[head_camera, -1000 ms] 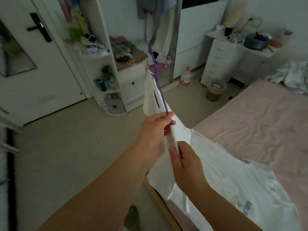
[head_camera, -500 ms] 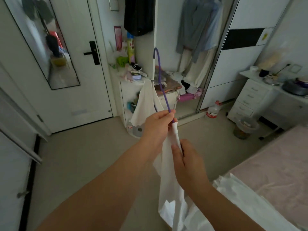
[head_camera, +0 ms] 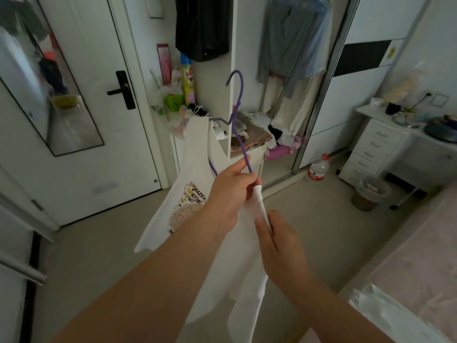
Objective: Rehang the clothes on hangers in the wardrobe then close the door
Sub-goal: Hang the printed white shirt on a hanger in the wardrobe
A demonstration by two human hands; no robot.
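A white sleeveless top (head_camera: 195,184) with a printed front hangs on a purple hanger (head_camera: 237,112), hook upward. My left hand (head_camera: 230,194) pinches the hanger's near arm where the shoulder strap slips over it. My right hand (head_camera: 274,243) grips the white fabric just below. The open wardrobe (head_camera: 291,58) stands ahead, with grey and cream clothes hanging inside. Its sliding door (head_camera: 358,78) is pushed to the right.
A white room door (head_camera: 99,107) with a black handle is on the left, a mirror (head_camera: 37,78) beside it. Cluttered shelves (head_camera: 178,95) flank the wardrobe. A white drawer unit (head_camera: 376,144), a bin (head_camera: 371,194) and a bottle (head_camera: 317,169) stand right. The pink bed (head_camera: 415,263) with another white garment (head_camera: 385,313) is lower right.
The top has come up off the bed and now hangs free, its printed front showing. My view has risen and turned toward the wardrobe. Both hands keep their grip.
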